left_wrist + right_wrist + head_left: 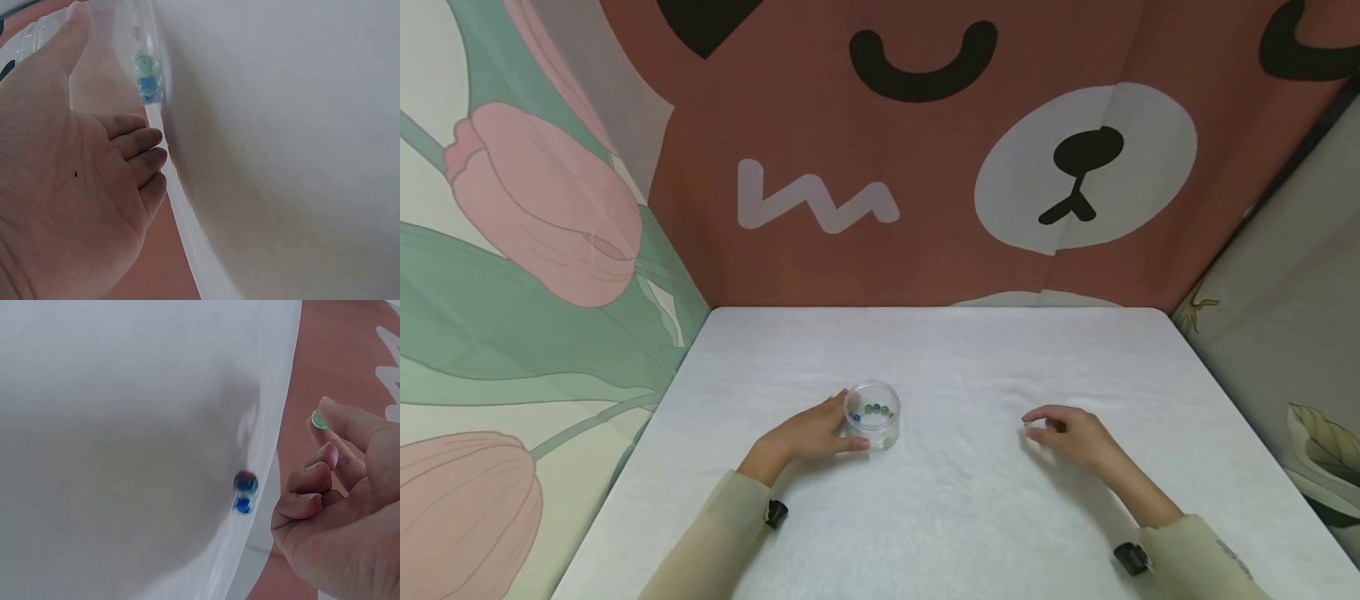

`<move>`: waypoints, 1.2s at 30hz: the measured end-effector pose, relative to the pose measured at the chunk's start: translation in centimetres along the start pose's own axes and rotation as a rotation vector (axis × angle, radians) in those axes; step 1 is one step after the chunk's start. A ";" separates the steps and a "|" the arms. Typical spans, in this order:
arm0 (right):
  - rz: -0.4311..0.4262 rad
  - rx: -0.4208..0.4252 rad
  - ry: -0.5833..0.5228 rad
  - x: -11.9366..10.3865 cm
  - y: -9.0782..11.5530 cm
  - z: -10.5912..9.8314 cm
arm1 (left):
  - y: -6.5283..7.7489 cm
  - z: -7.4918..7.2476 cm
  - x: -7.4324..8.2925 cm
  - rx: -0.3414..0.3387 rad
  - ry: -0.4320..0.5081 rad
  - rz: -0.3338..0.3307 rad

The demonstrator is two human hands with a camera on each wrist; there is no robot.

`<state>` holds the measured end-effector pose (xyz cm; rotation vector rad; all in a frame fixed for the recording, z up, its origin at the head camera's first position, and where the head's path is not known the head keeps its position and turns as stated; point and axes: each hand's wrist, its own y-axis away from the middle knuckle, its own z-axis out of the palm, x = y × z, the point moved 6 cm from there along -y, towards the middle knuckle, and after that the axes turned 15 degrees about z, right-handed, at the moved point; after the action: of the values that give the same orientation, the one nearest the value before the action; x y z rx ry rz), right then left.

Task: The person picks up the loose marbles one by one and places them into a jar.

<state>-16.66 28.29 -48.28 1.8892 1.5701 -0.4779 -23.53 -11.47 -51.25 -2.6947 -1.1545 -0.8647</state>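
Observation:
A clear round plastic jar (872,435) stands on the white table, left of its middle, with several green and blue marbles (877,409) inside. My left hand (812,433) grips it from the left, thumb at the near side and fingers round the back. Through the jar wall in the left wrist view, a green marble (146,65) and a blue one (147,85) show at the bottom. Over the table to the right, my right hand (1071,435) pinches a green marble (319,419) between thumb and forefinger, its other fingers curled in.
In the right wrist view, a dark blue-red marble (245,482) and a blue one (244,504) lie on the white cloth (125,487) beside the right hand; the head view hides them. A printed brown curtain (925,267) hangs behind the table, with flowered cloth (550,350) at the left.

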 end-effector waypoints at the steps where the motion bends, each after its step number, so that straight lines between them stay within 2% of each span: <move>1: -0.001 -0.004 -0.004 -0.2 -0.1 0.2 | 0.0 0.0 0.0 0.000 -0.001 0.000; 20: -0.057 -0.053 -0.098 -4.9 -0.5 2.9 | 0.1 -0.2 0.4 0.004 0.018 0.016; 36: -0.123 -0.083 -0.160 -10.2 -0.8 5.4 | 0.1 -0.3 0.3 -0.003 0.012 0.014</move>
<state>-19.10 17.16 -45.96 1.6571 1.5802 -0.5926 -23.40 -11.42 -50.86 -2.6931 -1.1310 -0.8795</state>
